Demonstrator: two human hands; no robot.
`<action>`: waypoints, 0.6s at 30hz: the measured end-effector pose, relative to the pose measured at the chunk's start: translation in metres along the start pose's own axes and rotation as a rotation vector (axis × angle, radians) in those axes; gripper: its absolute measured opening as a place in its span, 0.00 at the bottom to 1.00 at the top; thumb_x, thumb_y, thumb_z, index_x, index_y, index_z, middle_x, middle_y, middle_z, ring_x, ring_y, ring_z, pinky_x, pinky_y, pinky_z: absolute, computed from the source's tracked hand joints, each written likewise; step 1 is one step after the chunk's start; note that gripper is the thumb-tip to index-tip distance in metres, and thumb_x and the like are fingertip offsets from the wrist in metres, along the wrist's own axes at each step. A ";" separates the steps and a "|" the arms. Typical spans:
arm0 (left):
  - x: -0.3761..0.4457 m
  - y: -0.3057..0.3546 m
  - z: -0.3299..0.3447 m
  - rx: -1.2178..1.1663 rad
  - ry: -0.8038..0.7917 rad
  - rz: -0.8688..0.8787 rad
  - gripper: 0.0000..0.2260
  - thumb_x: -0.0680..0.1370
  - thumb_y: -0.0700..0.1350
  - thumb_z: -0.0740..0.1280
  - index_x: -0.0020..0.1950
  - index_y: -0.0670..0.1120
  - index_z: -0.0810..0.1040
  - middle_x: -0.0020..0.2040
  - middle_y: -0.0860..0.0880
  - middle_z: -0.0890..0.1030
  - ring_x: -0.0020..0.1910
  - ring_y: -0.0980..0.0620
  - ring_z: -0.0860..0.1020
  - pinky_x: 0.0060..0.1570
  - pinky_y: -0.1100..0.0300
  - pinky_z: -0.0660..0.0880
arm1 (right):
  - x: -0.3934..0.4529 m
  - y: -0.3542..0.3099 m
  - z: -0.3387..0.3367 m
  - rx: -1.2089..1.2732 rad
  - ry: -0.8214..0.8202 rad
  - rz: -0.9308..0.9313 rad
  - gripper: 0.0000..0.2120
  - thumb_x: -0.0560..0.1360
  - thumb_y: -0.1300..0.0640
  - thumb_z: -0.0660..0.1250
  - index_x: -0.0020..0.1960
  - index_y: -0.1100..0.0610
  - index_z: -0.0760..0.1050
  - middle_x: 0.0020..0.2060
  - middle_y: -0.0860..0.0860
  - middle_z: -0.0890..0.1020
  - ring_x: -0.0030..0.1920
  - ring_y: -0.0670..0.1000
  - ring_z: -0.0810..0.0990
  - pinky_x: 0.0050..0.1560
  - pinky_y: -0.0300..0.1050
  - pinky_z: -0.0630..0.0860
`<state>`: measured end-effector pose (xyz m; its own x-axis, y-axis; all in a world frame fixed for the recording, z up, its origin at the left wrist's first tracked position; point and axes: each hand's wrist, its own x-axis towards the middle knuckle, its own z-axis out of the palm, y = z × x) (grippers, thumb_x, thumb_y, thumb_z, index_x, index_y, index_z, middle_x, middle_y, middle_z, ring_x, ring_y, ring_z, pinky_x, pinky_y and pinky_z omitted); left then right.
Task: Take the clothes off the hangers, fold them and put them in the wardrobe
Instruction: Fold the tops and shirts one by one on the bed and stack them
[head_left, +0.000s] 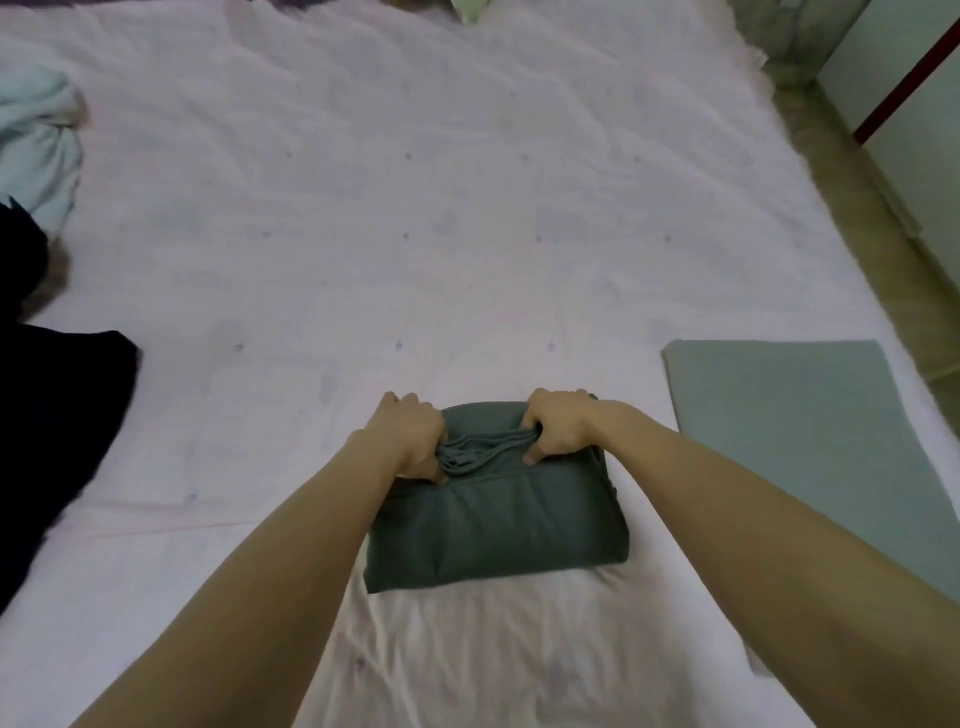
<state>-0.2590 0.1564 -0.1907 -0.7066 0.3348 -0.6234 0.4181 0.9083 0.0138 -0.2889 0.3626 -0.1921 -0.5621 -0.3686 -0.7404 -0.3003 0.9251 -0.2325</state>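
Observation:
A dark green garment (493, 525) lies folded into a thick rectangle on the pale pink bed sheet (363, 234), near the front. My left hand (410, 436) grips its far left edge, fingers curled into bunched cloth. My right hand (561, 426) grips the far right edge the same way, thumb on top. A ridge of gathered fabric runs between the two hands. A lighter grey-green garment (810, 447) lies flat and folded to the right. No hanger is in view.
A black garment (57, 415) sprawls at the left edge of the bed, with a crumpled light blue one (36, 145) behind it. The bed's right edge meets a tiled floor (883, 218) and a white door or panel (914, 57) with a red strip.

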 end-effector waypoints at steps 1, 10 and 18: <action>-0.002 0.002 0.000 0.025 0.019 0.010 0.17 0.73 0.62 0.68 0.50 0.50 0.79 0.54 0.47 0.77 0.57 0.46 0.71 0.57 0.53 0.65 | -0.003 -0.003 0.000 -0.017 -0.016 0.003 0.12 0.74 0.45 0.69 0.54 0.50 0.81 0.54 0.49 0.80 0.54 0.54 0.76 0.66 0.56 0.64; -0.054 0.053 -0.073 0.024 0.147 0.080 0.16 0.74 0.57 0.64 0.56 0.49 0.80 0.56 0.46 0.70 0.58 0.46 0.69 0.63 0.51 0.62 | -0.125 0.010 -0.012 -0.031 0.193 0.031 0.11 0.76 0.50 0.64 0.56 0.53 0.77 0.56 0.55 0.77 0.55 0.59 0.77 0.50 0.46 0.71; -0.046 0.189 -0.153 -0.062 0.236 0.190 0.16 0.74 0.54 0.63 0.55 0.46 0.80 0.53 0.46 0.66 0.59 0.45 0.66 0.62 0.49 0.61 | -0.250 0.108 -0.039 -0.068 0.341 0.254 0.13 0.78 0.52 0.58 0.55 0.55 0.78 0.56 0.57 0.73 0.57 0.60 0.73 0.51 0.46 0.65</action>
<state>-0.2350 0.3515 -0.0395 -0.7350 0.5428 -0.4065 0.5251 0.8348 0.1653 -0.2110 0.5506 -0.0071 -0.8439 -0.1493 -0.5154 -0.1628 0.9865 -0.0193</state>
